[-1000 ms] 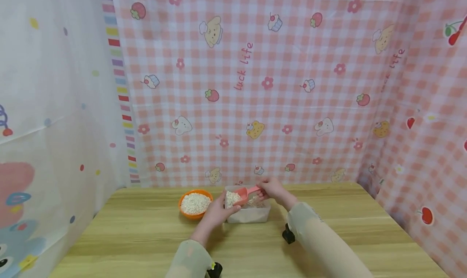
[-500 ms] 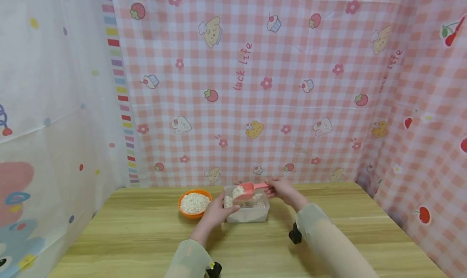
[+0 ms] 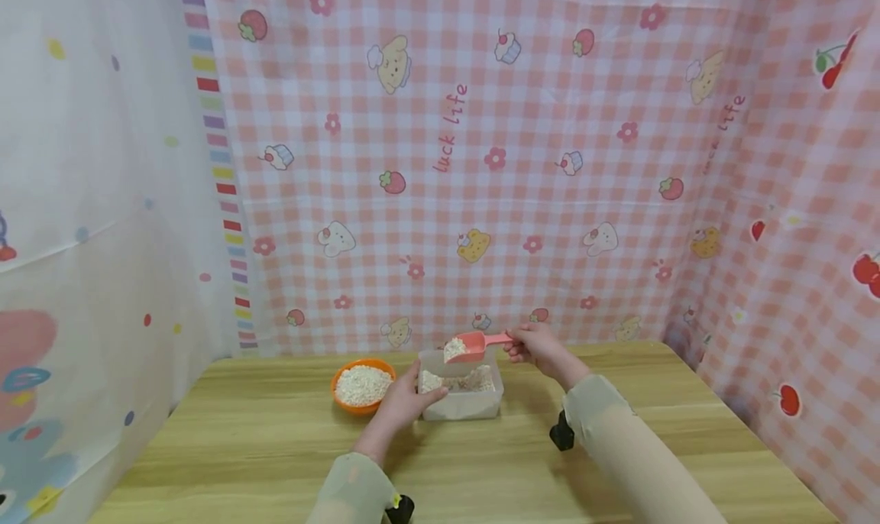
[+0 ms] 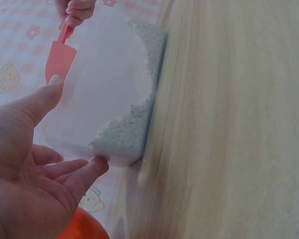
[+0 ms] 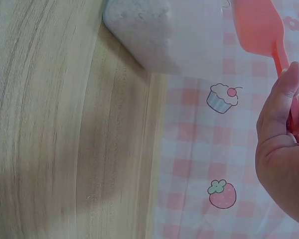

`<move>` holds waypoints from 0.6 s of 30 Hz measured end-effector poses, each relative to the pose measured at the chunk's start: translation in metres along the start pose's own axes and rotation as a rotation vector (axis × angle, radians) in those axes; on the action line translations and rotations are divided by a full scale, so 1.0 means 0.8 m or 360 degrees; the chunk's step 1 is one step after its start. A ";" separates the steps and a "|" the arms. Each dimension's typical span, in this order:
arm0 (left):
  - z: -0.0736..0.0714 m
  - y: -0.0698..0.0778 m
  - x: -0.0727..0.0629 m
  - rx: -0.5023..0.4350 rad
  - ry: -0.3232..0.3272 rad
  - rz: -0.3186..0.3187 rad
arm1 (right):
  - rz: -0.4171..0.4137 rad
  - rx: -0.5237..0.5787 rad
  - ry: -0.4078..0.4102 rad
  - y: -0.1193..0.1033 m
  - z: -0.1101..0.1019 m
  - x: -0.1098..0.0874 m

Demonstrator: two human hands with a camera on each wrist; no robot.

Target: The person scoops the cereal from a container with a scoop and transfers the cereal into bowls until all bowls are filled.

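My right hand (image 3: 539, 348) grips the handle of a pink scoop (image 3: 474, 346), whose bowl carries pale flakes that look like oats. The scoop is raised over a clear plastic container (image 3: 462, 409), which holds more of these flakes, heaped unevenly. My left hand (image 3: 401, 403) holds the container at its near left corner, thumb at the rim and fingers against the end wall; the left wrist view shows this hand (image 4: 37, 164) close up. Just left of it stands an orange bowl (image 3: 337, 396), filled with the same flakes. In the right wrist view the scoop's load is hidden.
The wooden table (image 3: 481, 470) carries the container and bowl near its back edge. A pink checked cloth (image 3: 440, 203) hangs directly behind, with more cloth at both sides. Black devices sit at both wrists, the right one (image 3: 562, 432) showing under the sleeve.
My right hand has lifted the scoop upward and to the right, from down inside the container to above its rim. My left hand has stayed at the container's corner.
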State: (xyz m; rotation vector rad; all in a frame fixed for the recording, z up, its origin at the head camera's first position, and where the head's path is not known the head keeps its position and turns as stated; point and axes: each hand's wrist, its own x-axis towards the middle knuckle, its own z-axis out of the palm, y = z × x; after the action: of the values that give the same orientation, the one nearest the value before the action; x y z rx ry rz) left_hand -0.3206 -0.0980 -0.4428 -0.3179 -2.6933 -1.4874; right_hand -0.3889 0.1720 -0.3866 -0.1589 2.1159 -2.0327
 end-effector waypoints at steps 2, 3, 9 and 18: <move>0.000 0.000 0.000 -0.0004 -0.0001 -0.0005 | -0.0003 -0.0004 -0.0003 0.000 0.000 0.000; 0.000 0.000 0.001 -0.0003 0.0000 -0.0007 | -0.0006 -0.0002 -0.0007 0.000 0.000 -0.001; -0.002 0.003 0.002 0.0008 0.0000 -0.0004 | -0.0020 0.0019 -0.0032 0.000 0.000 0.000; -0.017 0.012 0.006 0.0043 -0.0012 0.0021 | -0.0010 0.0052 -0.0019 -0.006 0.009 0.003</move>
State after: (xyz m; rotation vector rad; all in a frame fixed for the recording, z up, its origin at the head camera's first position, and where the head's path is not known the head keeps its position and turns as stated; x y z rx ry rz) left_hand -0.3238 -0.1037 -0.4274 -0.3404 -2.7089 -1.4481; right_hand -0.3902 0.1645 -0.3824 -0.1725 2.0765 -2.0632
